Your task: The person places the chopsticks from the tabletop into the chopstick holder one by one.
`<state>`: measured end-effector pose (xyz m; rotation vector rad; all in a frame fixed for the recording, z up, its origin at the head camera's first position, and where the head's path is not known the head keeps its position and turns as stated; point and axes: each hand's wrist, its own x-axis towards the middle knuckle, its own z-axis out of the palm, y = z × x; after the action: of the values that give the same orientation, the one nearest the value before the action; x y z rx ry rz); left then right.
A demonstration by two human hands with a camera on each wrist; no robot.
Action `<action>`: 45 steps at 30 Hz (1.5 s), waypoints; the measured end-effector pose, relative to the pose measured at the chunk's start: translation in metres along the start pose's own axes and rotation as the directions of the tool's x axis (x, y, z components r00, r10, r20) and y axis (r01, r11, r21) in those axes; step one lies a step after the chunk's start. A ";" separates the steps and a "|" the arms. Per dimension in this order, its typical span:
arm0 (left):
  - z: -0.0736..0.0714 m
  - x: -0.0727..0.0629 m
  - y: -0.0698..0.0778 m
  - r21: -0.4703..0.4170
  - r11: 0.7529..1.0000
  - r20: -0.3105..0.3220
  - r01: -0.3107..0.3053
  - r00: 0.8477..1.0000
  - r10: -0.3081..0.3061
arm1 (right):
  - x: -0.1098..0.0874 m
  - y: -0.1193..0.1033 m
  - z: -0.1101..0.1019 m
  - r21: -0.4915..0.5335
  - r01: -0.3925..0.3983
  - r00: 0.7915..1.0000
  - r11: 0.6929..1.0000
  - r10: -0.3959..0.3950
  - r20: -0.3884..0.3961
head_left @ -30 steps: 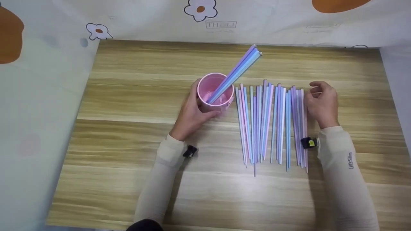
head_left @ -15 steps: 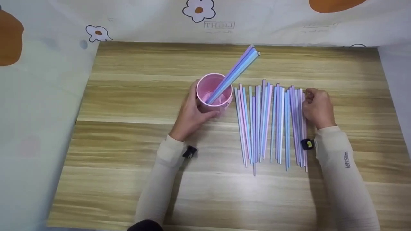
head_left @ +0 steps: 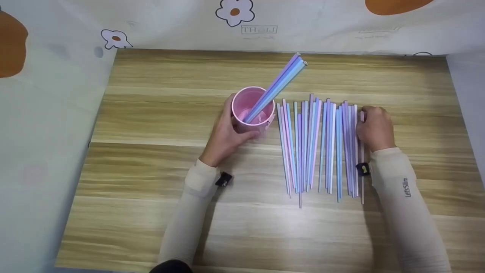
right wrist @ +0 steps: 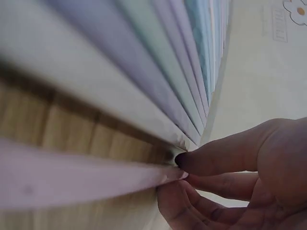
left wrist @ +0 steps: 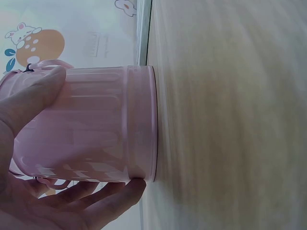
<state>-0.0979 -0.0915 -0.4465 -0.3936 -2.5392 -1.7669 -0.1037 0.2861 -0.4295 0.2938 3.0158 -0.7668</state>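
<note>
Pink cup (left wrist: 91, 120) with leaning sticks (head_left: 275, 89), left hand (head_left: 226, 135) fingers clamped round cup; 1 pink stick (right wrist: 86, 179), right hand (head_left: 376, 129) fingers pinching its end, beside loose sticks (head_left: 328, 148).

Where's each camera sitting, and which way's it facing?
Head: on the head, facing forward-down at the pink cup and sticks; left hand, right hand and sleeves show.
Left wrist: on that wrist, facing the cup's side; left hand shows.
Right wrist: likewise, looking along sticks; right hand pinches a pink stick.
Head and left wrist share the cup.
</note>
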 end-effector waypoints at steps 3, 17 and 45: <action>0.000 0.000 0.001 0.005 1.000 0.003 0.008 1.000 -0.008 | 0.001 -0.001 0.001 -0.011 -0.001 1.000 1.000 0.001 -0.012; -0.001 0.000 0.001 -0.027 0.999 0.002 0.017 1.000 -0.017 | 0.000 -0.006 -0.018 0.043 -0.030 0.998 0.999 0.027 0.065; -0.001 0.000 0.004 -0.018 0.998 0.009 0.054 0.999 -0.054 | -0.023 -0.124 -0.073 0.789 0.566 0.803 0.238 0.058 -0.593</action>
<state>-0.0968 -0.0910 -0.4428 -0.3367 -2.5652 -1.8109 -0.1019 0.2096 -0.3048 -0.1087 2.4117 -2.9958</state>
